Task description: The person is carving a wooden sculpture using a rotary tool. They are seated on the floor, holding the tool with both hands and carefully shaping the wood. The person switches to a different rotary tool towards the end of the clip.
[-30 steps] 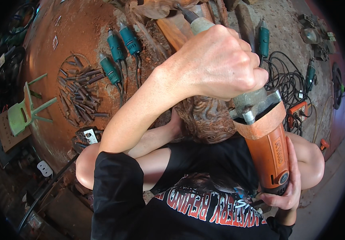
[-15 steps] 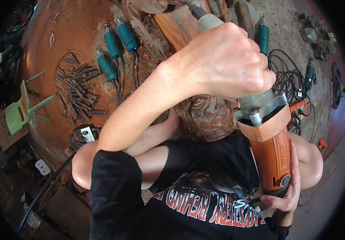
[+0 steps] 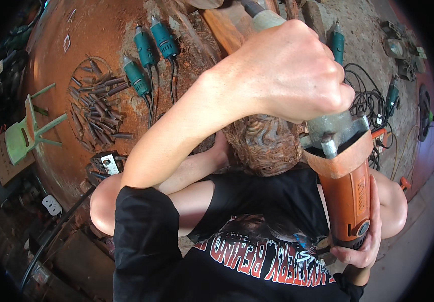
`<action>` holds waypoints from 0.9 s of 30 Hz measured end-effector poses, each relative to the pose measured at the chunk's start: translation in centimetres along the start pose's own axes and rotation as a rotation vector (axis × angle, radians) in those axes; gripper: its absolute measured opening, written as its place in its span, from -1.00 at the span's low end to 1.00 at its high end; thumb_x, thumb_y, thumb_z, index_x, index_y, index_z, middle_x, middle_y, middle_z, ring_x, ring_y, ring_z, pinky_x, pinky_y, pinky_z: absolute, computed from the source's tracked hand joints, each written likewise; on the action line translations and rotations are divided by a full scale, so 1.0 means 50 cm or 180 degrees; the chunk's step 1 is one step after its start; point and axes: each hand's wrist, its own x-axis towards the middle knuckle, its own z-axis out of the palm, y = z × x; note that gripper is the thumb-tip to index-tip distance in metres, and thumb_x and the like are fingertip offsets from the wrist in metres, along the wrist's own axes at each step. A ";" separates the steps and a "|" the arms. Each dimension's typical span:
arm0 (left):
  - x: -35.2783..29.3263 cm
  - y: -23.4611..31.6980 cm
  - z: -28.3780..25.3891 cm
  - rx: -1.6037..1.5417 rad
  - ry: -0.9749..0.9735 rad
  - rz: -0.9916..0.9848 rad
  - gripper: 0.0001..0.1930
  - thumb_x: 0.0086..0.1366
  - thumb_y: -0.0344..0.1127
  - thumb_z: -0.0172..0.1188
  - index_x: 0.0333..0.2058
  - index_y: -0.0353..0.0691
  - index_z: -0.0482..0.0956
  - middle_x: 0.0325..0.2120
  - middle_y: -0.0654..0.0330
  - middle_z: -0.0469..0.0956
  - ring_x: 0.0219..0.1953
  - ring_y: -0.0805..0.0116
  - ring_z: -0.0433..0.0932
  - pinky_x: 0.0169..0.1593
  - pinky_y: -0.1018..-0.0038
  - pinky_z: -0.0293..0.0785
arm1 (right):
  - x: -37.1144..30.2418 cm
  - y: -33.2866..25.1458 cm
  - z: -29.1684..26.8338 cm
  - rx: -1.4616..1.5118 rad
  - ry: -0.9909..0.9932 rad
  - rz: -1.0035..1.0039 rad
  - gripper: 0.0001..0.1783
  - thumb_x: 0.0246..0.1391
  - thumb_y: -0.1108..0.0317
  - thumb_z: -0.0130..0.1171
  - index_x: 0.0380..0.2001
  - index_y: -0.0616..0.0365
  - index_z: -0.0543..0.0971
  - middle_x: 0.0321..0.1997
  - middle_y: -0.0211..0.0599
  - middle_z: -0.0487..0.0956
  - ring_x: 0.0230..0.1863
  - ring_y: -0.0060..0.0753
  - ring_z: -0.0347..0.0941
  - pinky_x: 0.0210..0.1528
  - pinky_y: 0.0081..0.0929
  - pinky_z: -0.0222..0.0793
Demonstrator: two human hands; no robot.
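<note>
A large orange power tool [image 3: 348, 201] with a grey metal head slants across my right side. My left hand [image 3: 292, 70] is closed around its grey neck, fingers wrapped underneath and mostly hidden. My right hand [image 3: 365, 251] cups the black rear end of the orange body, the thumb below and the fingers along the side. A dark shaft [image 3: 251, 7] sticks out of the neck toward the top edge, its tip out of view. Under my left arm sits a carved wood piece [image 3: 270, 146] with curling grooves, between my bent legs. More reddish wood [image 3: 222, 27] lies beyond it.
Green die grinders [image 3: 164, 40] with cords lie at the far left, another grinder [image 3: 338, 43] at the far right. A pile of chisels [image 3: 98, 110], a green chair [image 3: 23, 133] and a power strip [image 3: 108, 163] are left. Coiled black cables [image 3: 365, 100] lie right.
The power tool and both hands have shifted slightly to the right. Both hands keep their hold. The view has shifted a little too.
</note>
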 end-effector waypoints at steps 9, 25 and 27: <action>-0.003 -0.007 -0.011 -0.0081 0.0088 -0.0005 -0.86 -0.03 -0.26 0.27 -0.68 -0.07 0.54 -0.70 0.28 0.58 -0.51 0.30 0.70 -0.51 0.39 0.55 | 0.003 0.007 -0.029 -0.0610 -0.0226 -0.0363 0.57 -0.84 0.20 0.33 0.51 0.46 0.03 0.55 0.20 0.16 0.61 0.04 0.03 0.63 -0.23 -0.21; -0.006 -0.011 -0.005 -0.0075 0.0232 -0.0062 -0.88 -0.06 -0.25 0.26 -0.65 -0.05 0.50 -0.71 0.34 0.46 -0.57 0.35 0.59 -0.53 0.42 0.47 | 0.007 0.009 -0.046 -0.0777 -0.0472 -0.0549 0.56 -0.76 0.13 0.42 0.50 0.46 0.04 0.56 0.12 0.17 0.61 0.00 0.01 0.63 -0.27 -0.23; -0.013 -0.021 0.000 -0.0103 0.0334 -0.0014 -0.86 -0.12 -0.24 0.30 -0.59 -0.01 0.48 -0.69 0.39 0.36 -0.61 0.40 0.48 -0.57 0.44 0.40 | 0.014 0.010 -0.057 -0.0828 -0.0694 -0.0769 0.56 -0.76 0.15 0.43 0.50 0.46 0.04 0.56 0.12 0.17 0.62 -0.01 0.01 0.63 -0.28 -0.23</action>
